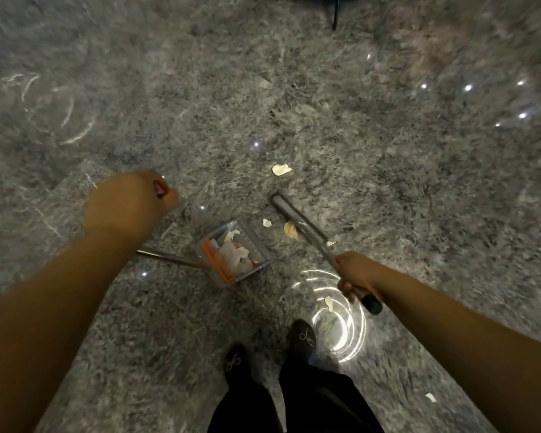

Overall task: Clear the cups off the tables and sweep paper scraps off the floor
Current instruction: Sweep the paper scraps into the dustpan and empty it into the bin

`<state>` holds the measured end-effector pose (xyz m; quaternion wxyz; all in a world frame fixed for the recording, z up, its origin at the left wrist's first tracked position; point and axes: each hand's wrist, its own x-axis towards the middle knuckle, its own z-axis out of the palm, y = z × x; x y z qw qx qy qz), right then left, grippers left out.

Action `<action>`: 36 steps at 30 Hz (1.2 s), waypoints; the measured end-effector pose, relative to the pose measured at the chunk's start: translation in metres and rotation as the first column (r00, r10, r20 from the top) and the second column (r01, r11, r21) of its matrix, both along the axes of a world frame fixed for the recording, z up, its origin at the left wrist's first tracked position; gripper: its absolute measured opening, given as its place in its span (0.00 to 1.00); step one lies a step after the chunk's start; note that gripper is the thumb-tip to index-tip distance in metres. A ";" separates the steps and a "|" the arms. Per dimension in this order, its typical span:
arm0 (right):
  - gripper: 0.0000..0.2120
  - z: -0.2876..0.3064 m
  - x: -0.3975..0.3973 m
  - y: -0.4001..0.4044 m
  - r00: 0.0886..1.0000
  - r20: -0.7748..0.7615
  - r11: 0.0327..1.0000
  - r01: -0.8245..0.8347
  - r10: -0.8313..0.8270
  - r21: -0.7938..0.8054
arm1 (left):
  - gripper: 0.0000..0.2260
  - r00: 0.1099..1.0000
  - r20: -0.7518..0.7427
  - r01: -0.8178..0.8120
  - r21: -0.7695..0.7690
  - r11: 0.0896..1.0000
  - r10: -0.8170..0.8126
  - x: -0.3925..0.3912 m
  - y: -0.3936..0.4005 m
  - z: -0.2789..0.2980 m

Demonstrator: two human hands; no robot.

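My right hand (358, 275) grips the metal handle of a grey broom (297, 218), whose head rests on the floor ahead. My left hand (144, 195) is curled round the red-tipped top of the dustpan's long handle. The clear dustpan (256, 245) with an orange comb sits on the floor between my hands and holds several torn paper pieces. Loose cream paper scraps lie nearby: one (281, 169) beyond the broom head, a small one (266, 222) and another (290, 229) just left of it, one (329, 303) near my right hand.
The floor is glossy grey speckled stone with bright light reflections. My black shoes (303, 335) stand just behind the dustpan. Another scrap (431, 397) lies at the lower right. A dark furniture leg (336, 14) stands at the top edge.
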<state>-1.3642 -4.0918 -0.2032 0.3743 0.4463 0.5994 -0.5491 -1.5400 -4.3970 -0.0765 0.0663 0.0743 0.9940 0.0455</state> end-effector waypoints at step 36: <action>0.07 0.075 0.148 -0.092 0.768 0.003 0.757 0.632 -0.641 -0.163 | 0.07 0.877 0.187 0.455 -0.026 0.890 -0.443 -0.014 -0.032 0.018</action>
